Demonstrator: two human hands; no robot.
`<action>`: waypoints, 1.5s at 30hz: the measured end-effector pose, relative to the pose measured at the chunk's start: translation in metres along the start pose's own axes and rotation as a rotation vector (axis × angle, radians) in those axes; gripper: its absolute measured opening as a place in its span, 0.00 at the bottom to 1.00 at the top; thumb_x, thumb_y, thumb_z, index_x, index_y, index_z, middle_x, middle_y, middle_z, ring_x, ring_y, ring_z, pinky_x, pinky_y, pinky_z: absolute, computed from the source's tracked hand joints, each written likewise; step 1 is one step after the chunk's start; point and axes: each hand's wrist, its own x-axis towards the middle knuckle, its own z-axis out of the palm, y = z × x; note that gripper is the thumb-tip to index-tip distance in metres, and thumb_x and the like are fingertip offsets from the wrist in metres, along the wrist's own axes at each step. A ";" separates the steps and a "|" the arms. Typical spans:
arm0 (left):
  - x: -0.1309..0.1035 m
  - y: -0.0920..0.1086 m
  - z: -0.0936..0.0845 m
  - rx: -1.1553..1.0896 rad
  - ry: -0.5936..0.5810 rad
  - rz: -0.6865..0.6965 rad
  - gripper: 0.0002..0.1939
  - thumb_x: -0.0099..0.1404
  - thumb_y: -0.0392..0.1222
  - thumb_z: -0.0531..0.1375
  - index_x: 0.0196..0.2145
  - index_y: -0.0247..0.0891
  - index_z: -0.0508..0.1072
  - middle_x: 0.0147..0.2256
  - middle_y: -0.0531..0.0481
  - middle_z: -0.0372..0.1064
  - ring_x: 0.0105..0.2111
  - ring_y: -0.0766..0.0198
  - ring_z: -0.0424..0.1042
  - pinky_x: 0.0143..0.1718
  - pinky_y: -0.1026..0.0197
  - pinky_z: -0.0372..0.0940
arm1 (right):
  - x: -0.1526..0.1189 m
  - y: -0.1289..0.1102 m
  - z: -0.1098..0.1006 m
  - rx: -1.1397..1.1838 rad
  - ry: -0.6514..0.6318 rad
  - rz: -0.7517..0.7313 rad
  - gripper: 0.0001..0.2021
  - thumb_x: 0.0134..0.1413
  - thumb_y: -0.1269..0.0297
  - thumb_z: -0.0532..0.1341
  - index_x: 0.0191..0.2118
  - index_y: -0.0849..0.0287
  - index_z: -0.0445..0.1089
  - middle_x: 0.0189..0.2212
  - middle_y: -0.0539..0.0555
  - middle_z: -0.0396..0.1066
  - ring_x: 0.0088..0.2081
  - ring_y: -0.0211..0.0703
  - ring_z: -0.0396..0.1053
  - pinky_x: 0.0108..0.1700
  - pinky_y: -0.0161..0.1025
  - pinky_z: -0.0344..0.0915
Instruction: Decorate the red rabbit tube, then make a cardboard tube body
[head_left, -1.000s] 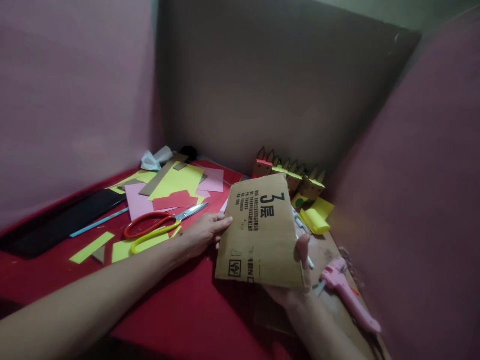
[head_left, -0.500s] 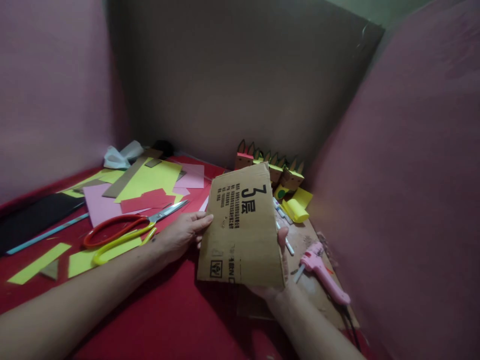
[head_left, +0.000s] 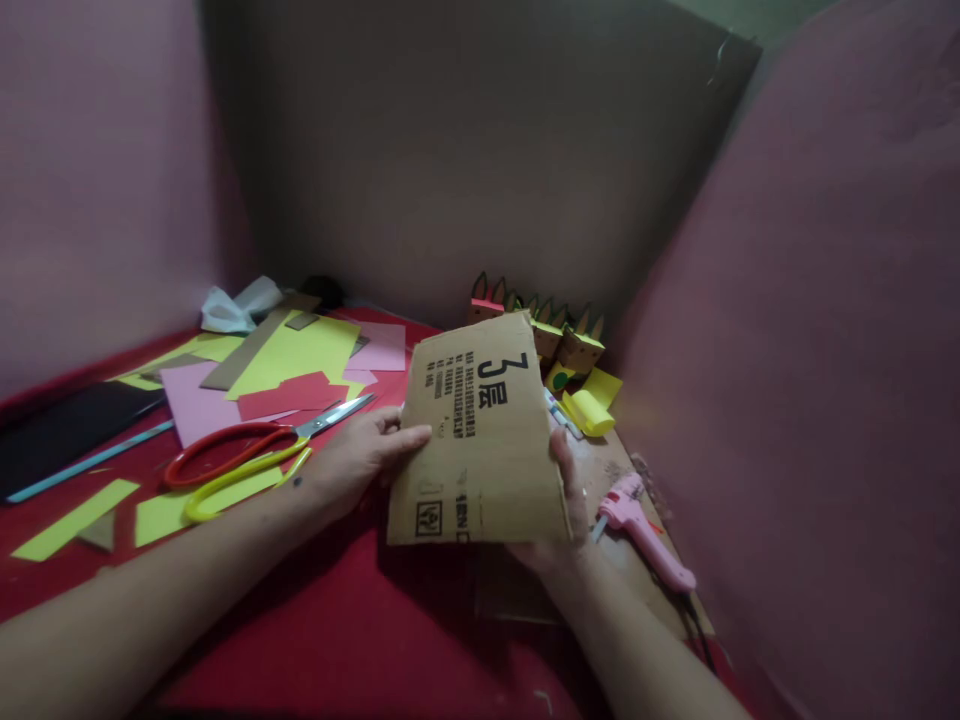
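A brown cardboard piece (head_left: 480,450) with black printed characters is held tilted above the red table surface (head_left: 360,640). On its left edge my left hand (head_left: 367,450) is closed, thumb on the printed face and fingers mostly behind. My right hand (head_left: 562,525) supports the lower right side, with a thumb or finger showing along the edge and the rest hidden underneath. Just left of my left hand lie scissors (head_left: 259,455) with one red and one yellow handle. A pink glue gun (head_left: 646,532) rests to the right of my right hand.
Pink, yellow and red paper pieces (head_left: 296,395) lie scattered at the left, near a blue stick (head_left: 90,462) and a black flat object (head_left: 67,435). Several small cardboard figures with pointed ears (head_left: 581,350) stand at the back. A yellow paper roll (head_left: 589,412) and markers (head_left: 561,415) lie before them.
The cardboard has risen slightly and tipped a little in my hands, which both keep hold of it. My view has shifted slightly; the surrounding things lie as before.
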 end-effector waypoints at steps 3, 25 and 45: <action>0.006 -0.001 -0.005 -0.037 0.070 0.056 0.13 0.53 0.47 0.66 0.32 0.36 0.71 0.25 0.50 0.70 0.20 0.67 0.65 0.18 0.66 0.56 | 0.004 -0.005 -0.001 0.064 -0.042 0.034 0.34 0.53 0.35 0.50 0.54 0.55 0.68 0.54 0.57 0.70 0.58 0.57 0.62 0.59 0.58 0.57; -0.005 0.012 -0.022 0.456 0.228 0.542 0.08 0.57 0.46 0.62 0.30 0.41 0.78 0.25 0.51 0.71 0.25 0.62 0.69 0.26 0.61 0.66 | 0.017 0.002 -0.011 -0.123 0.266 -0.067 0.21 0.42 0.50 0.69 0.37 0.60 0.70 0.31 0.56 0.78 0.33 0.49 0.76 0.41 0.49 0.73; 0.002 0.048 -0.043 -0.066 0.124 0.213 0.17 0.54 0.46 0.66 0.37 0.31 0.76 0.32 0.41 0.77 0.33 0.54 0.76 0.33 0.58 0.71 | 0.009 -0.008 -0.014 -0.313 0.064 0.025 0.22 0.41 0.69 0.68 0.47 0.59 0.72 0.36 0.55 0.79 0.33 0.45 0.77 0.39 0.40 0.72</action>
